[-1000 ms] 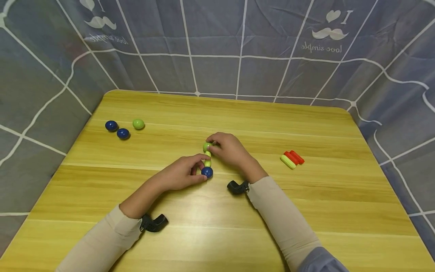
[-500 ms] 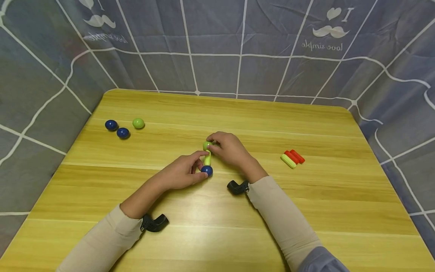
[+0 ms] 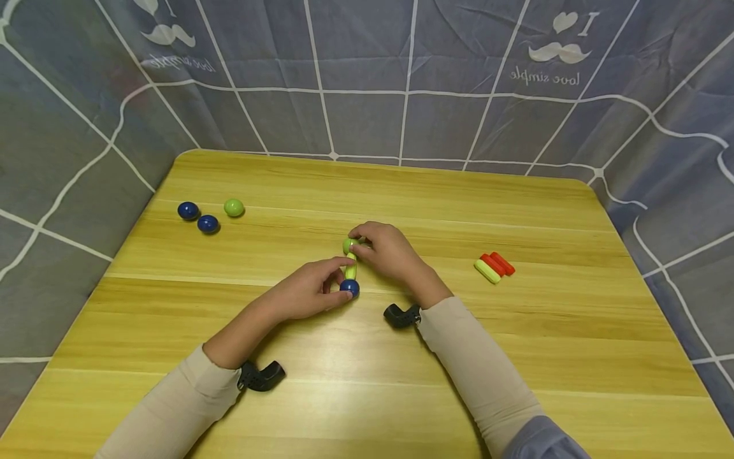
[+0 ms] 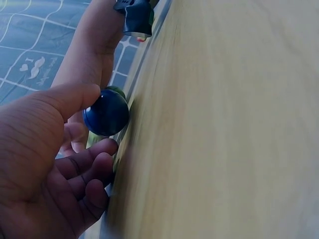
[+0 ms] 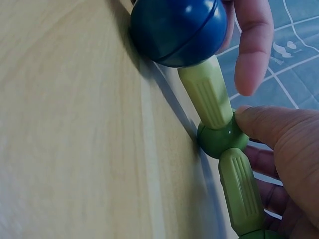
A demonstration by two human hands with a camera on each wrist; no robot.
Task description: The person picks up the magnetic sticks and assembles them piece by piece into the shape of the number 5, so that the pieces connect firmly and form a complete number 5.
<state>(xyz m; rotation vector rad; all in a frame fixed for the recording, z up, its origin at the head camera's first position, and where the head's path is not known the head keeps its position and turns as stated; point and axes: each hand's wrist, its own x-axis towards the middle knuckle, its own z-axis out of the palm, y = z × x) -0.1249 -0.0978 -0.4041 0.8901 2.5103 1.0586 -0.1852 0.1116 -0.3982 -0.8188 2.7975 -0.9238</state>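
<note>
While the left hand (image 3: pixel 304 292) pinches the blue ball (image 3: pixel 350 287) between thumb and fingers, the right hand (image 3: pixel 383 250) grips the green ball (image 5: pixel 221 141) at the other end of a yellow-green stick (image 5: pixel 206 93). These joined pieces sit between the two hands, near the middle of the worktop (image 3: pixel 401 395), and a second yellow-green stick (image 5: pixel 240 188) runs on past the green ball, beside the right hand's fingers. Uneven force seems the main risk: should one hand twist or lift without the other, a stick end could work loose from its ball. The balls are round and glossy, so a slack pinch might let one slip and roll. Whether each joint is fully seated cannot be told. The second stick looks more exposed, since neither hand plainly holds it.
</note>
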